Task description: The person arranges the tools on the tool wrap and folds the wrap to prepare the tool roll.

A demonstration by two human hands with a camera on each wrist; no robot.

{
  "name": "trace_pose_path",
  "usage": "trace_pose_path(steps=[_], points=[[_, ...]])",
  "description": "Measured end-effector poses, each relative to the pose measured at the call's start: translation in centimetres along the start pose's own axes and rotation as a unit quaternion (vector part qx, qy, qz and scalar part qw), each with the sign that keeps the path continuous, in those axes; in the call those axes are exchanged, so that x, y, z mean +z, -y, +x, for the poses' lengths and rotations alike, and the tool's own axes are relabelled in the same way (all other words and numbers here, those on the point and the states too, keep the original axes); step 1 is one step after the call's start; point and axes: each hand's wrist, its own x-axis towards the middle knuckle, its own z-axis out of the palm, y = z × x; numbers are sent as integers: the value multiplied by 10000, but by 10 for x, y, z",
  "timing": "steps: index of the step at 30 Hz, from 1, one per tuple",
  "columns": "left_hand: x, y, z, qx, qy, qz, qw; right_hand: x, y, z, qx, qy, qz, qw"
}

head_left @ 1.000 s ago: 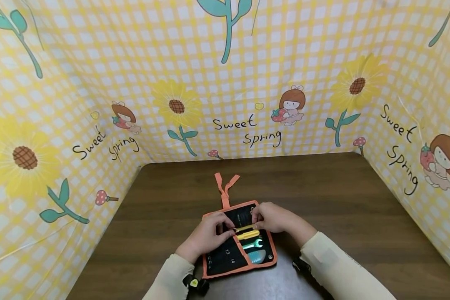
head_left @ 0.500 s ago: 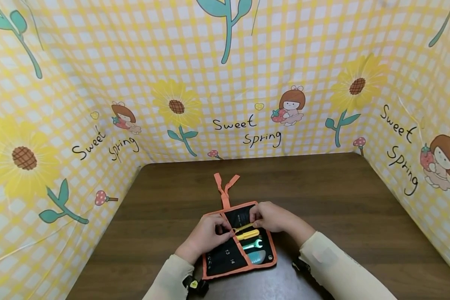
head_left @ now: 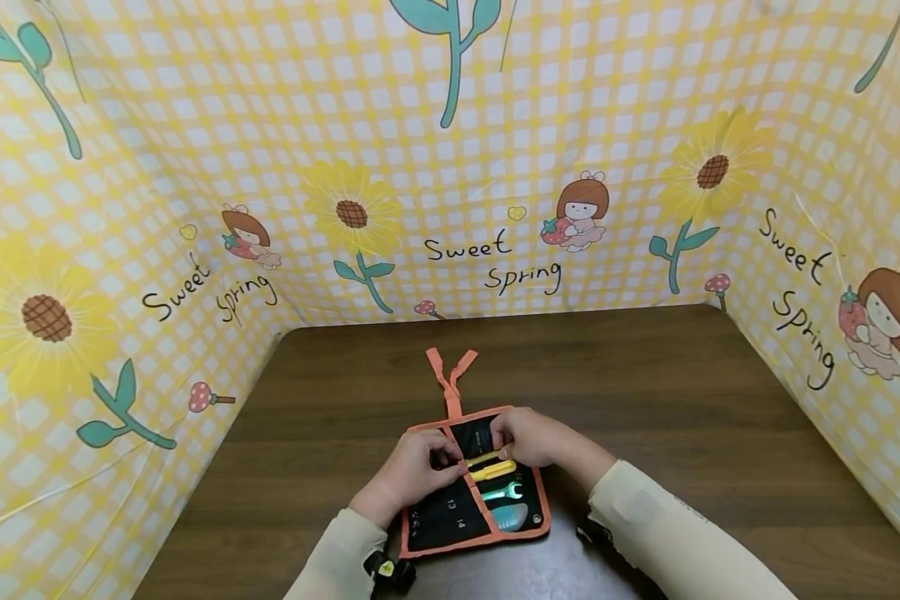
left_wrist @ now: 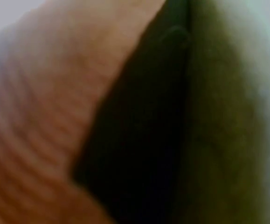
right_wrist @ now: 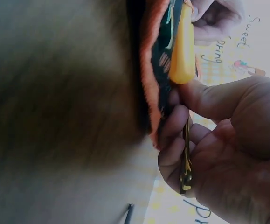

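A black tool pouch [head_left: 427, 533] with orange trim lies unrolled on the table. My right hand [head_left: 532, 437] grips a slim, yellowish metal wrench [head_left: 482, 458], whose other end reaches the pocket edge. In the right wrist view the wrench [right_wrist: 186, 161] runs through the curled fingers, one end sticking out below. My left hand [head_left: 412, 467] pinches the orange pocket edge near the wrench. Beside it in the pockets sit a yellow-handled tool [head_left: 493, 472], a green-tinted open-end wrench [head_left: 504, 492] and a teal-handled tool [head_left: 512, 517]. The left wrist view is blurred and shows only skin and dark material.
Orange tie straps [head_left: 452, 383] stretch from the pouch's far edge across the brown wooden table [head_left: 607, 367]. A yellow checked cloth [head_left: 450, 167] with printed flowers hangs round the table's back and sides.
My right hand has moved slightly left with the wrench, and less of the wrench shows between the hands. The left hand stays at the pocket edge.
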Motion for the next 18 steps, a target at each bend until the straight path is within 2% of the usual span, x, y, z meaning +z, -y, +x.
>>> trace_pose_path(steps=[9,18], points=[[1,-1,0,93,-68,19,9999,4,6,2,58,66,-30,10000],[2,-3,-1,-55,-26,-64,10000,5,9,3,122,128,-59,9998]])
